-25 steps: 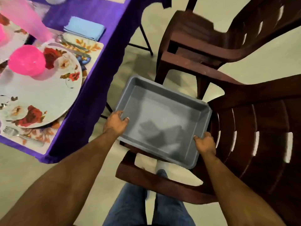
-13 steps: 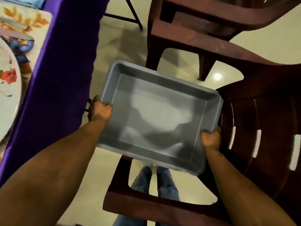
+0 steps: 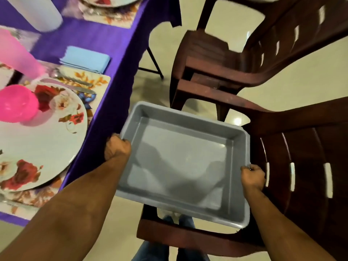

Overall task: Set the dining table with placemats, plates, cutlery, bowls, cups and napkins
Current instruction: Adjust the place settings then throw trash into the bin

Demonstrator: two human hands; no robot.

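An empty grey plastic tray [image 3: 180,162] hangs in the air over the seat of a brown chair. My left hand [image 3: 117,147] grips its left rim and my right hand [image 3: 253,177] grips its right rim. On the purple table at the left lies a floral placemat [image 3: 94,81] with a floral plate [image 3: 43,140], a pink bowl [image 3: 17,104] on the plate, a knife and spoon [image 3: 75,85] beside it, a pink cup [image 3: 18,53] and a folded blue napkin [image 3: 85,59].
A brown plastic chair [image 3: 293,166] stands under the tray, with a second one [image 3: 235,59] behind it. The purple tablecloth [image 3: 113,95] hangs close to the tray's left side. A white cup [image 3: 37,12] and another place setting [image 3: 109,10] lie farther back.
The tray has stayed in both hands and risen slightly. My view has swung back left, so the set table shows again.
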